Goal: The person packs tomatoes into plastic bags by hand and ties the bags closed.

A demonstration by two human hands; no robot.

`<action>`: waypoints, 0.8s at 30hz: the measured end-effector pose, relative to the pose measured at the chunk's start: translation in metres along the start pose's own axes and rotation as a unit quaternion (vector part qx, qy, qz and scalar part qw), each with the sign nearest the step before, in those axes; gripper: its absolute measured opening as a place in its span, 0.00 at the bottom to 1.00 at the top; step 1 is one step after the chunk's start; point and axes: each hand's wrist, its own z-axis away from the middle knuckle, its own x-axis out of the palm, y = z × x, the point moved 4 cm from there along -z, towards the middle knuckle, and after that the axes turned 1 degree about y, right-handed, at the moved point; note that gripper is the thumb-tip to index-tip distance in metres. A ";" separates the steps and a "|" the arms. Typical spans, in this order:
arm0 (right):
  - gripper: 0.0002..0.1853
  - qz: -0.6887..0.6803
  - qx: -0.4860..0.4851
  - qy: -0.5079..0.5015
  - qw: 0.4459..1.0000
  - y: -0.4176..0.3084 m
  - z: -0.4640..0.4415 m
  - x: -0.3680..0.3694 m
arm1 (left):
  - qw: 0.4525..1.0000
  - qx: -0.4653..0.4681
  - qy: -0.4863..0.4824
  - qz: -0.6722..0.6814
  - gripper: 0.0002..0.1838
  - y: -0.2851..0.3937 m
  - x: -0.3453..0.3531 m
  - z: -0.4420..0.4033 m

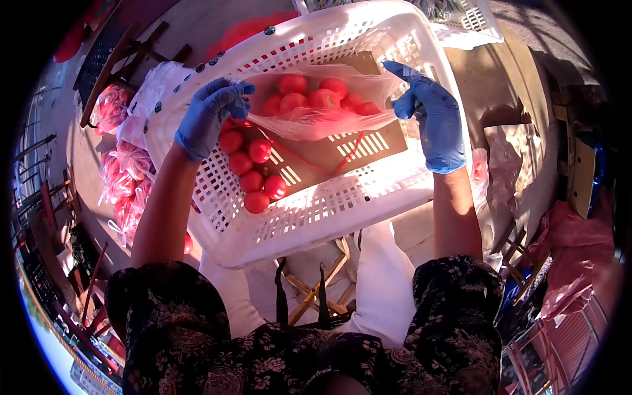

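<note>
My left hand (212, 113), in a blue glove, pinches the left edge of a clear plastic bag (316, 128). Several red round fruits, which look like tomatoes (293, 103), lie inside the bag. At the bag's right edge my right hand (431, 118), also gloved in blue, has its index finger stretched out and the thumb bent against the plastic. The bag hangs over a white slotted crate (329, 224) with brown cardboard (385, 145) on its bottom. Loose red fruits (256, 201) lie in the crate's left part, below my left hand.
Filled bags of red fruit (125, 174) stand on the ground left of the crate. Another white crate (471, 20) is at the top right. A wooden stool (329, 289) is under the crate's near side. Pink plastic (573, 253) lies at the far right.
</note>
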 end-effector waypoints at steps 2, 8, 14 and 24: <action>0.15 0.168 -0.016 -0.006 0.986 0.004 0.004 0.006 | 0.999 -0.013 0.001 -0.036 0.13 -0.001 0.004 0.006; 0.08 0.578 -0.323 -0.045 0.748 -0.037 0.022 0.084 | 0.998 0.002 -0.015 0.064 0.10 -0.023 -0.006 0.006; 0.06 0.538 -0.332 -0.306 0.712 0.061 0.044 0.193 | 0.990 -0.031 -0.007 0.138 0.14 -0.049 -0.025 0.020; 0.15 0.516 -0.347 -0.097 0.777 0.001 0.054 0.120 | 0.990 -0.056 -0.037 0.121 0.19 -0.070 -0.016 0.035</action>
